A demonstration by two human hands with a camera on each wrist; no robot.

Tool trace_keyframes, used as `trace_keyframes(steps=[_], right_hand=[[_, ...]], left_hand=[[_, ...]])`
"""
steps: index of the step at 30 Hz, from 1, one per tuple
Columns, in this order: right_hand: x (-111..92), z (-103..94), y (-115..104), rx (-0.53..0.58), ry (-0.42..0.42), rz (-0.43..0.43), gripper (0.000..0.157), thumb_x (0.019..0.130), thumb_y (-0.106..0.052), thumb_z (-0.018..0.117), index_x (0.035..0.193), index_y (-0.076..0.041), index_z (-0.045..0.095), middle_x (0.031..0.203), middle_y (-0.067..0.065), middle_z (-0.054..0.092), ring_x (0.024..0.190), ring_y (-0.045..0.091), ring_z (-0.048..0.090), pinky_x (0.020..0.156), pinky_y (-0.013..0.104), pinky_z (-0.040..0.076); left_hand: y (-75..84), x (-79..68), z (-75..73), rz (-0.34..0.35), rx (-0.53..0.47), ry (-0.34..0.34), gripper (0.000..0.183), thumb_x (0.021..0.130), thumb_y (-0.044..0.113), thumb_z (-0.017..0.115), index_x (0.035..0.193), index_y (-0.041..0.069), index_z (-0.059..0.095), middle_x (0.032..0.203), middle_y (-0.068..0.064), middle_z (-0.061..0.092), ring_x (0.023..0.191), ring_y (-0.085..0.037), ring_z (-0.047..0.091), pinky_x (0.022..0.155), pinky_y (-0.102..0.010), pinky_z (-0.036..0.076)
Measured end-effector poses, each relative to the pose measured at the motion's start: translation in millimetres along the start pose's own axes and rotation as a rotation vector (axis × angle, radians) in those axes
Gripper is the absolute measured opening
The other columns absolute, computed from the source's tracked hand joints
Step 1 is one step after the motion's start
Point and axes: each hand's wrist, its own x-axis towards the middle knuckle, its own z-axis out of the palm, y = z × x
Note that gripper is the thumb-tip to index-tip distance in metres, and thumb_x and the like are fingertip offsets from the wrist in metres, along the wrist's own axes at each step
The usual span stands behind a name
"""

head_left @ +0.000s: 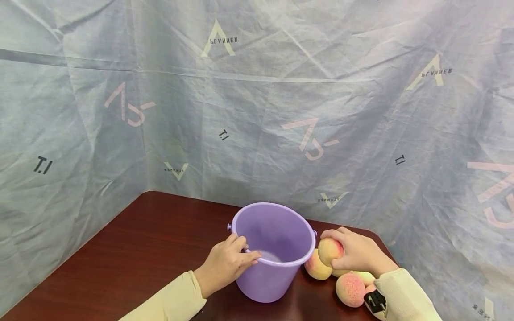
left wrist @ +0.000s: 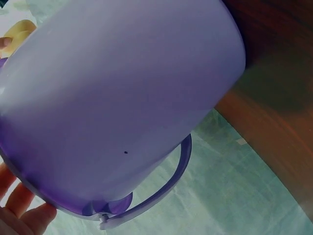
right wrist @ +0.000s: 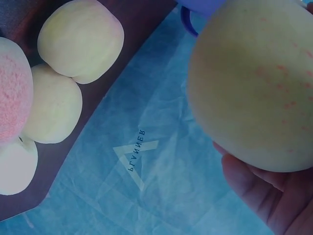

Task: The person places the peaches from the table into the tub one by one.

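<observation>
Left hand [head_left: 228, 257] is clamped on the near-left rim [head_left: 283, 264] of the purple bucket [head_left: 266, 283], which stands on the counter [head_left: 172, 232], mouth up. Right hand [head_left: 355, 250] is closed around one peach [head_left: 330, 252], fingers over the top, thumb low, just right of the bucket. Other peaches [head_left: 350, 290] sit bunched on the counter below and nearer; can't tell if the held one touches any. Handle [left wrist: 177, 174] hangs down outside the bucket in the left wrist view. Handling, my take: lift the peach straight up off the bunch first so its neighbors don't roll, then clear the rim before any move left. Light, wide grip; the skin looks soft-textured, hardness can't be told. Left hand should only brace the rim: pulling it risks tipping the bucket. Release low inside, not from rim height, to limit bounce. Watch the right cuff [head_left: 405, 292] near the bunch.
</observation>
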Motion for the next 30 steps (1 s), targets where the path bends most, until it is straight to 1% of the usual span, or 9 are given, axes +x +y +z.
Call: trace_keyframes(steps=[4, 8, 12, 17, 21, 25, 30], right_hand=[[1.4, -1.4, -1.4, -0.009, 0.022, 0.009, 0.054, 0.055, -0.026, 0.071, 0.109, -0.029, 0.064, 0.094, -0.008, 0.057, 0.064, 0.003, 0.047, 0.053, 0.026, 0.038], [1.7, -3.5, -2.7, -0.012, 0.039, 0.006, 0.054, 0.056, -0.026, 0.071, 0.109, -0.03, 0.064, 0.095, -0.007, 0.058, 0.065, 0.004, 0.048, 0.054, 0.026, 0.038], [2.1, -4.8, -2.9, -0.023, 0.083, -0.003, 0.053, 0.056, -0.027, 0.072, 0.108, -0.031, 0.065, 0.095, -0.008, 0.059, 0.066, 0.005, 0.049, 0.054, 0.027, 0.04], [2.8, -1.8, -1.1, -0.027, 0.183, -0.048, 0.053, 0.055, -0.026, 0.074, 0.108, -0.03, 0.066, 0.096, -0.007, 0.06, 0.072, 0.007, 0.054, 0.054, 0.029, 0.042], [3.9, 0.5, -0.2, -0.025, 0.281, -0.103, 0.055, 0.054, -0.025, 0.076, 0.108, -0.025, 0.066, 0.099, -0.004, 0.061, 0.079, 0.013, 0.059, 0.055, 0.031, 0.045], [5.1, 0.2, -0.7, -0.028, 0.361, -0.156, 0.056, 0.053, -0.025, 0.077, 0.108, -0.021, 0.067, 0.102, 0.0, 0.061, 0.082, 0.019, 0.061, 0.056, 0.035, 0.047], [6.3, 3.2, -0.6, -0.046, 0.466, -0.216, 0.059, 0.05, -0.025, 0.076, 0.108, -0.019, 0.066, 0.105, 0.003, 0.062, 0.084, 0.022, 0.062, 0.056, 0.037, 0.049]], left_hand=[[0.8, 0.4, -1.0, -0.007, 0.005, -0.014, 0.039, 0.105, 0.036, 0.037, 0.088, 0.027, 0.07, 0.075, 0.001, 0.049, 0.065, -0.012, 0.044, 0.05, -0.016, 0.039], [1.0, 0.8, -1.0, -0.008, 0.003, -0.013, 0.039, 0.105, 0.036, 0.036, 0.088, 0.028, 0.071, 0.075, 0.001, 0.049, 0.065, -0.012, 0.043, 0.05, -0.015, 0.038], [0.9, 1.2, -0.6, -0.006, 0.003, -0.011, 0.039, 0.105, 0.036, 0.037, 0.088, 0.027, 0.071, 0.075, 0.001, 0.049, 0.065, -0.012, 0.043, 0.05, -0.016, 0.038], [1.1, 0.8, -0.5, -0.003, -0.002, -0.006, 0.039, 0.105, 0.035, 0.037, 0.089, 0.027, 0.072, 0.075, 0.001, 0.049, 0.065, -0.012, 0.042, 0.05, -0.015, 0.038], [1.5, 0.0, -0.5, -0.004, -0.003, -0.006, 0.039, 0.105, 0.035, 0.037, 0.088, 0.027, 0.072, 0.075, 0.001, 0.049, 0.065, -0.012, 0.042, 0.05, -0.015, 0.037], [1.4, -0.1, -0.3, -0.002, -0.003, -0.006, 0.039, 0.105, 0.035, 0.037, 0.088, 0.026, 0.072, 0.075, 0.001, 0.048, 0.065, -0.012, 0.042, 0.05, -0.015, 0.037], [1.4, -0.2, -0.4, 0.0, -0.005, -0.005, 0.039, 0.105, 0.035, 0.038, 0.088, 0.026, 0.072, 0.075, 0.001, 0.049, 0.065, -0.013, 0.042, 0.05, -0.015, 0.037]])
